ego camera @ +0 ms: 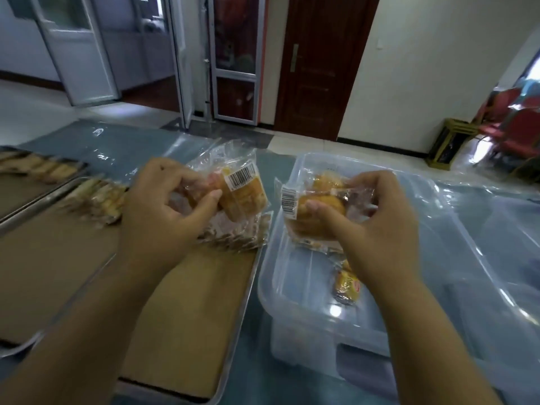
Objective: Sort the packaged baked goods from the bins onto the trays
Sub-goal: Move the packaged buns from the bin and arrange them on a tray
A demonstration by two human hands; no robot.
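Two bare forearms reach in from the bottom edge, over a steel tray (244, 302) with a thin shiny rim and a flat brown paper liner. Left hand (163, 209) hovers above that tray's far end, fingers (214, 195) curled and pinching the left packet (244, 197). It's clear crinkly film round a golden, blocky bun. A white barcode sticker sits on top, digits too blurred to read.

Right hand (377, 229) is over the clear plastic bin (292, 305), thumb and fingers clasped round the right packet (309, 213). This one's a rounder golden bun in glossy film, with a white barcode sticker on its left end, also unreadable. The two packets are near each other, not touching.

Below the left packet, more wrapped goods (233, 238) lie on the tray's far end, and a blurred row of pale packets (99, 200) runs to their left. Down on the bin's floor lies a small yellow wrapper (346, 285); its print can't be made out.

That bin is translucent with rounded corners, and stands just beside the tray on a blue-grey tabletop (257, 352) under a wrinkled clear sheet. Far left, a second tray (17, 194) carries rows of wrapped goods.
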